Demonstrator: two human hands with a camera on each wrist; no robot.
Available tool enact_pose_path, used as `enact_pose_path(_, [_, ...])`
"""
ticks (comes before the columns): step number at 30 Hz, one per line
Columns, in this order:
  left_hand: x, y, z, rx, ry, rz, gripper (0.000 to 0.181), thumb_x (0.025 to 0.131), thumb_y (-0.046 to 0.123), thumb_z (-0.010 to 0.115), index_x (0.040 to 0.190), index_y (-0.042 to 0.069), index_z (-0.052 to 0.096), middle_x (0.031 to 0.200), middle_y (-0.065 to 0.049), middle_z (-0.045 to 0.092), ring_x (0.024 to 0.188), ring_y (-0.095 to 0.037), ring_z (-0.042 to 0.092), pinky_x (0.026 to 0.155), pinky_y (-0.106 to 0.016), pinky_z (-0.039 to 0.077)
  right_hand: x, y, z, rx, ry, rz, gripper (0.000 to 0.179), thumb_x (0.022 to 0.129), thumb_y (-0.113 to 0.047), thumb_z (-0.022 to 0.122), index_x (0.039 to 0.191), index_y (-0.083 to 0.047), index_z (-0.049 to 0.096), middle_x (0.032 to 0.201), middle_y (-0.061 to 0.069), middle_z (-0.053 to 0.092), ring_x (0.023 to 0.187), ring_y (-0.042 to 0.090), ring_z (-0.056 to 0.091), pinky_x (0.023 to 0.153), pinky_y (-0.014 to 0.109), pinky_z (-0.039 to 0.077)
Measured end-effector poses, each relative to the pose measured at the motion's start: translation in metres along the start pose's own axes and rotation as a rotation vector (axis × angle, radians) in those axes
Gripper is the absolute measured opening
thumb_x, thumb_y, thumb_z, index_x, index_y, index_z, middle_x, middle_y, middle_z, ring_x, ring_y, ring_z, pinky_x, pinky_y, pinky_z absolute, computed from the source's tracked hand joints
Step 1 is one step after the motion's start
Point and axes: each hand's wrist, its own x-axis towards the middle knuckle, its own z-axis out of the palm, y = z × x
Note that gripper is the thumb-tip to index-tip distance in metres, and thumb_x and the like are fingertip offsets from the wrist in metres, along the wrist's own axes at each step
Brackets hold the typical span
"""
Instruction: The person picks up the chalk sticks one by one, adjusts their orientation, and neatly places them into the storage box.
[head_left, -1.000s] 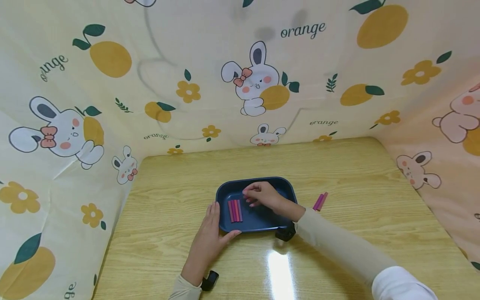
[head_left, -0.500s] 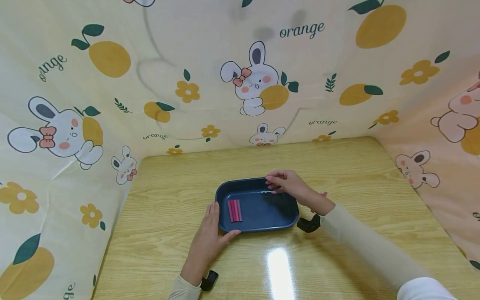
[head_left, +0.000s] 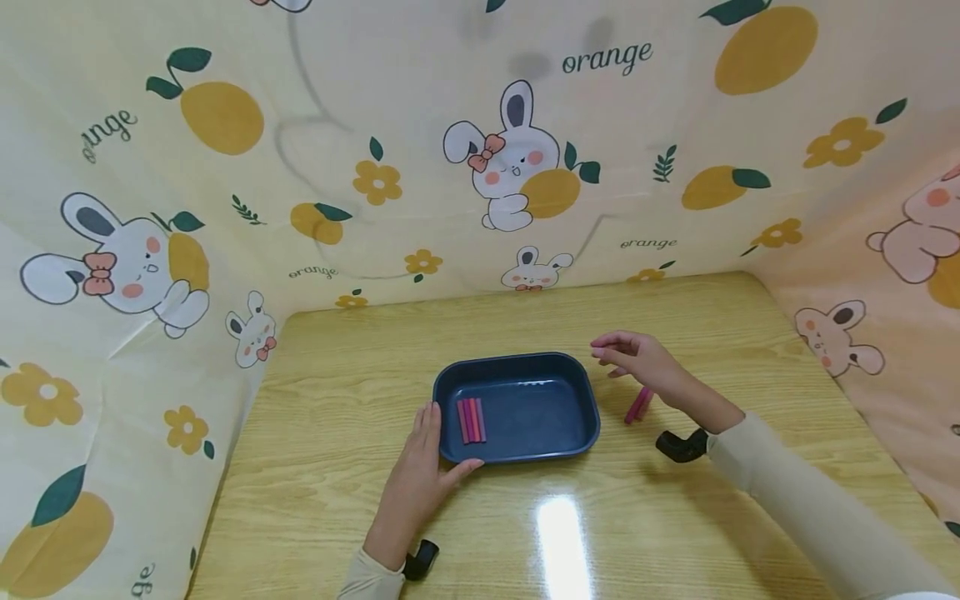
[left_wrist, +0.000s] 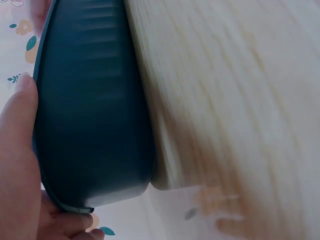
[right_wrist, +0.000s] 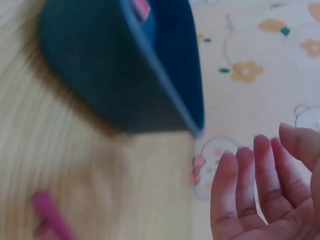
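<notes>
The dark blue tray [head_left: 525, 457] stands on the table, and several short pink and purple sticks [head_left: 471, 421] lie side by side at its left end. At its near left corner my left hand [head_left: 412, 475] grips the tray, fingers along the left side and thumb at the near rim. In the left wrist view the thumb [left_wrist: 25, 85] lies at the rim and the fingers bend round the tray's end. My right hand [head_left: 645, 362] hovers right of the tray, fingers loosely bent and holding nothing. Below it lie loose pink-purple sticks [head_left: 638, 406], partly hidden by that hand in the head view.
A light wood table [head_left: 360, 367] carries everything. Patterned cloth walls [head_left: 420, 167] with rabbits and oranges rise behind it and on both sides. Each wrist wears a black camera, such as the right wrist camera [head_left: 681, 446]. A bright reflection shows on the table in front.
My right hand has lifted out of the tray and moved right, over the loose sticks. The left hand and the tray have stayed in place.
</notes>
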Motion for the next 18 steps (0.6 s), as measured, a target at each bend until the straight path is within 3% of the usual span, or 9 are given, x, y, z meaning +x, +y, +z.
enact_pose_path(7, [0.000, -0.001, 0.000, 0.010, -0.007, 0.002, 0.107, 0.076, 0.076, 0.045, 0.149, 0.005, 0.012, 0.152, -0.014, 0.017, 0.140, -0.025, 0.013, 0.108, -0.044, 0.025, -0.018, 0.028, -0.025, -0.088, 0.008, 0.012, 0.046, 0.092, -0.032, 0.058, 0.120, 0.004, 0.054, 0.116, 0.025, 0.056, 0.105, 0.038, 0.052, 0.082, 0.042, 0.051])
enact_pose_path(18, [0.001, -0.003, 0.002, 0.007, -0.016, -0.013, 0.107, 0.076, 0.076, 0.045, 0.149, 0.007, 0.010, 0.153, -0.013, 0.015, 0.140, -0.023, 0.010, 0.108, -0.044, 0.024, -0.037, 0.046, -0.044, -0.111, -0.055, 0.020, 0.047, 0.096, -0.029, 0.052, 0.125, 0.008, 0.049, 0.112, 0.026, 0.060, 0.102, 0.032, 0.058, 0.083, 0.041, 0.050])
